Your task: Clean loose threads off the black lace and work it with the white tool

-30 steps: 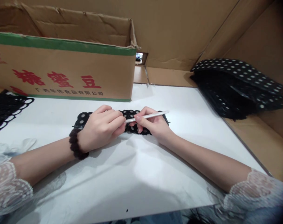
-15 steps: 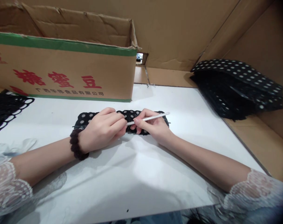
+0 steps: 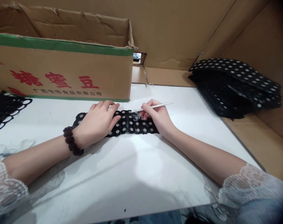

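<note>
A black strip with rows of pale round dots (image 3: 124,123) lies flat on the white table, with a seam-like line near its middle. My left hand (image 3: 100,119) rests on its left part, palm down with the fingers apart, covering some of it; a dark fluffy band (image 3: 72,141) circles that wrist. In my right hand (image 3: 158,116) is a slim white pen-like stick (image 3: 160,105), gripped between thumb and fingers. Its left end meets the strip's upper edge near the middle. What kind of tool it is cannot be made out.
A large open carton (image 3: 69,71) with red lettering stands at the back left. Black scalloped lace-like pieces (image 3: 8,109) lie at the left edge. A stack of black dotted pieces (image 3: 236,84) sits at the right, beside a cardboard wall (image 3: 255,40).
My left hand has moved away from the stick, up and left, and opened onto the strip. My right hand has lifted the stick slightly upward, uncovering more of the strip's middle.
</note>
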A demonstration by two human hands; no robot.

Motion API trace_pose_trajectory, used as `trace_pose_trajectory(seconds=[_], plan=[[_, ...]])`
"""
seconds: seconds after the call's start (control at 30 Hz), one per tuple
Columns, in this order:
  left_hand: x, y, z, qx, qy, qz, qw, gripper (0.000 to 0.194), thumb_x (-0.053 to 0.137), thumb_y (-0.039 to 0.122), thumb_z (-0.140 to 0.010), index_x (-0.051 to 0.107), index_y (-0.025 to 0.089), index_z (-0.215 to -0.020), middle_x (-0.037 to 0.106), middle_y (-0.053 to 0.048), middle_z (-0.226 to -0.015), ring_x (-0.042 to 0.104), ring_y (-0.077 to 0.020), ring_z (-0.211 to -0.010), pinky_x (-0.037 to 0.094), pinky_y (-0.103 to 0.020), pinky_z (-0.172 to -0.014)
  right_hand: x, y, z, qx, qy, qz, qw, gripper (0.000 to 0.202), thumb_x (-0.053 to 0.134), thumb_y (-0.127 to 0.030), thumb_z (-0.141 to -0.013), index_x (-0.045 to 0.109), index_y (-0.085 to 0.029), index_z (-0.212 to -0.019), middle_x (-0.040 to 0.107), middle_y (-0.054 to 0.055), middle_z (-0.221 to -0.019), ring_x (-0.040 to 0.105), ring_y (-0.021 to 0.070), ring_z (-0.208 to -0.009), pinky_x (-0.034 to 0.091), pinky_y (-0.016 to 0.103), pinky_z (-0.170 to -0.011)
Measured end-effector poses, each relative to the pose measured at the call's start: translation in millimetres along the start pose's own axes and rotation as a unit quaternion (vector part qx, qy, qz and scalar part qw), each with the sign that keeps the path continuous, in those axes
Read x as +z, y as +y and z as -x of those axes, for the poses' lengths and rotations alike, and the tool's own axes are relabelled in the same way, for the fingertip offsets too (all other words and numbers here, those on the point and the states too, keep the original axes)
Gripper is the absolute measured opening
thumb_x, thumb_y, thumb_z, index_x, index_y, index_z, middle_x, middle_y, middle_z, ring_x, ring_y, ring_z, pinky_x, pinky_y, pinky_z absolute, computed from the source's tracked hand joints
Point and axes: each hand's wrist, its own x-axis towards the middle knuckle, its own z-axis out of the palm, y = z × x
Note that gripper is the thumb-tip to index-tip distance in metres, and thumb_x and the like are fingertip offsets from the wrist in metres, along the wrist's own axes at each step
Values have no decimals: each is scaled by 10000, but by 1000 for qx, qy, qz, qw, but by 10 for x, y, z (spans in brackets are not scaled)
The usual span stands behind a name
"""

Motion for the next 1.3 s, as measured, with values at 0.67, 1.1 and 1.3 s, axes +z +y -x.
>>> trace_pose_trajectory(seconds=[0.67,1.1,1.3], plan=[[-11,-274,-158,52,-88,101,990,296,271,330,-872,461,219,-1070,569,-49,-921,566,-178,-760,432,-281,-671,26,22,13,40,29,-15,999,390,493,-527,-762,455,-176,-596,569,-1,-512,463,68,-411,377,208,-449],[58,105,-521,-49,-106,206,972,217,349,169,-709,504,160,-861,564,-64,-855,523,-199,-833,431,-330,-746,14,36,22,-4,28,9,1000,367,446,-494,-803,603,-162,-788,559,-5,-569,472,72,-479,392,214,-514],[15,43,-482,-65,-143,345,925,177,344,187,-709,505,193,-780,567,15,-776,523,-148,-757,412,-272,-708,26,7,48,-14,42,38,998,169,534,-342,-781,542,-174,-796,604,1,-652,552,99,-587,435,246,-612]])
